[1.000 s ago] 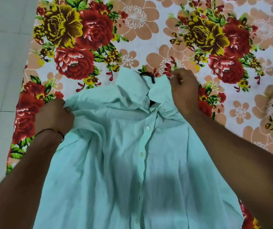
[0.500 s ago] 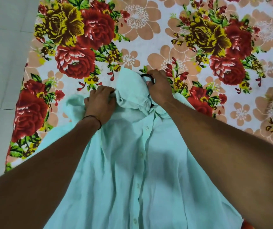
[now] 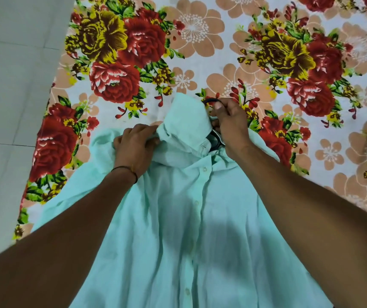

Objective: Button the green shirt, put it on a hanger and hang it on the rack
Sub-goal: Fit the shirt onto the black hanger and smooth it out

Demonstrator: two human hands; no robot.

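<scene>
Left hand (image 3: 136, 148) moved in, grips shirt collar (image 3: 182, 123); right hand (image 3: 231, 124) pinches hanger (image 3: 210, 100)

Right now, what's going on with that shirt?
A person is fitting the green shirt onto a black hanger on a floral sheet. The right hand pinches the hanger's hook at the collar, and the left hand grips the fabric beside the collar. The front looks buttoned. The shirt is not yet hung up.
</scene>
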